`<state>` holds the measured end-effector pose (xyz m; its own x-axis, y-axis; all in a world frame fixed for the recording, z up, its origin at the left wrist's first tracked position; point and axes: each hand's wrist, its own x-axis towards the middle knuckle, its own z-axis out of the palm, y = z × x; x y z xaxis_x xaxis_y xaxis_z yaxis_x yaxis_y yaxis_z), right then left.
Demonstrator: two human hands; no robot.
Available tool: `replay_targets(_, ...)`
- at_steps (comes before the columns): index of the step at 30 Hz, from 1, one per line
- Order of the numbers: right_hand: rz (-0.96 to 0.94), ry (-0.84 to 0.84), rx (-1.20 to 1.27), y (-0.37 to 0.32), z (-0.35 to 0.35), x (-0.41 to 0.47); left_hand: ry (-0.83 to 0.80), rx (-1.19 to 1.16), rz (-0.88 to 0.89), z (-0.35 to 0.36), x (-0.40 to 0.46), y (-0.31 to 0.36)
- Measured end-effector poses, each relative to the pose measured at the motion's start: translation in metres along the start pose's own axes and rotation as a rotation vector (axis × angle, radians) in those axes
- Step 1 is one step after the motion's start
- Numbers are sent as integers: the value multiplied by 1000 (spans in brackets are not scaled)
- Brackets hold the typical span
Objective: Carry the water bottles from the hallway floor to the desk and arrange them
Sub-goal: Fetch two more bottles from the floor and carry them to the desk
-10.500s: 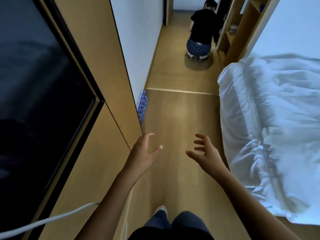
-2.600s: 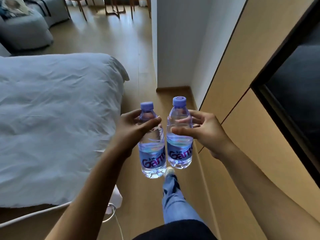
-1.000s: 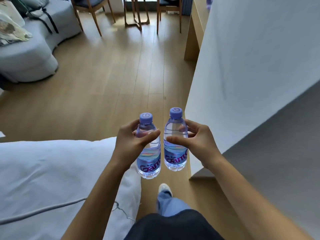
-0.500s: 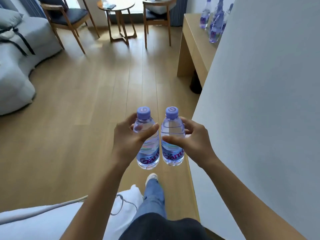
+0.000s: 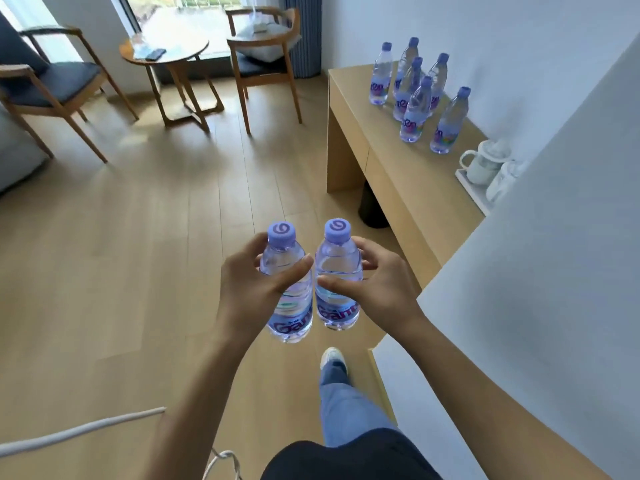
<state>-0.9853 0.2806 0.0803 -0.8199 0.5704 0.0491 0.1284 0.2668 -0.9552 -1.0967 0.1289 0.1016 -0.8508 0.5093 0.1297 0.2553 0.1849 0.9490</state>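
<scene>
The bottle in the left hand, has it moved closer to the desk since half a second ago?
Yes. The left hand has carried its water bottle forward toward the desk, which shows nearer and fuller now.

We see clear glossy plastic bottles [image 5: 290, 289] with matt lilac caps, pale smooth wood desk [image 5: 360, 109], satin plank floor [image 5: 121, 254] (faint sheen), glazed white mugs [image 5: 481, 164].

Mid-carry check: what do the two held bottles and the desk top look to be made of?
Left-hand bottle and right-hand bottle: clear thin plastic, glossy, see-through, with matte purple caps. Desk: pale wood or wood-look laminate, smooth matte; which one, the view cannot settle.
</scene>
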Motion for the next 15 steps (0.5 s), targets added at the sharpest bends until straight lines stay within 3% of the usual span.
replay_targets(15,57,167,24,21,-13,331,-113,-6,17,57,348,-21)
